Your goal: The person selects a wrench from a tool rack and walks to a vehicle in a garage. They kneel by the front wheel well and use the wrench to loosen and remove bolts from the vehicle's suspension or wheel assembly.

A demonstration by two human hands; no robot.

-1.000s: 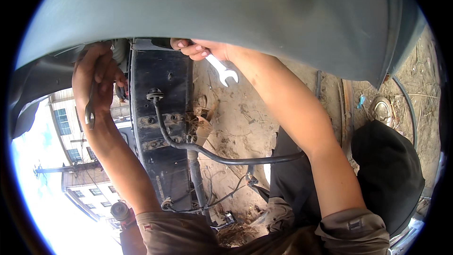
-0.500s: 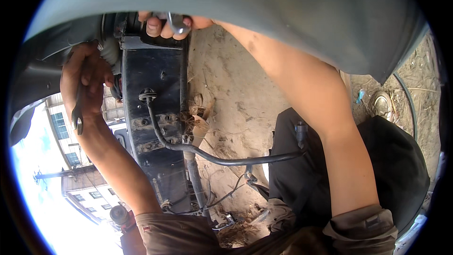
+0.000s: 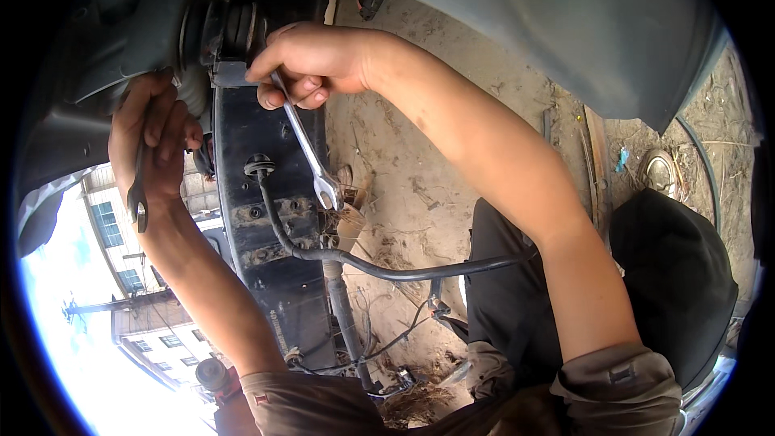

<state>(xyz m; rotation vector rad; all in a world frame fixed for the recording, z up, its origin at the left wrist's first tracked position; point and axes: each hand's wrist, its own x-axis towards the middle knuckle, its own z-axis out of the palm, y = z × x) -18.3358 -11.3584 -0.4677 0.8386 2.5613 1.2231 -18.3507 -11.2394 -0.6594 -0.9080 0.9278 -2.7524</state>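
Note:
My right hand point(image 3: 311, 69) is closed round a silver wrench point(image 3: 303, 139), whose open-ended jaw points down over the edge of the dark metal beam point(image 3: 282, 311). Its fingertips are beside a bracket point(image 3: 232, 74) near the top of the beam. Farther left, my left hand point(image 3: 157, 129) is raised with curled fingers by the dark underside of a grey panel. A second wrench point(image 3: 137, 194) lies along its palm, open jaw down by the wrist; its upper end is hidden. A black cable point(image 3: 363, 268) runs from a grommet on the beam toward my right forearm.
A large grey panel point(image 3: 525, 8) hangs across the top. Dirt ground point(image 3: 412, 153) with dry straw lies right of the beam. A wooden strip point(image 3: 596, 161) and a round metal lid point(image 3: 660, 173) are on the ground at right. Buildings point(image 3: 165, 347) show at lower left.
My right hand, earlier partly hidden by the grey panel, has come lower into view, its wrench now showing with the jaw down. My left hand has hardly moved.

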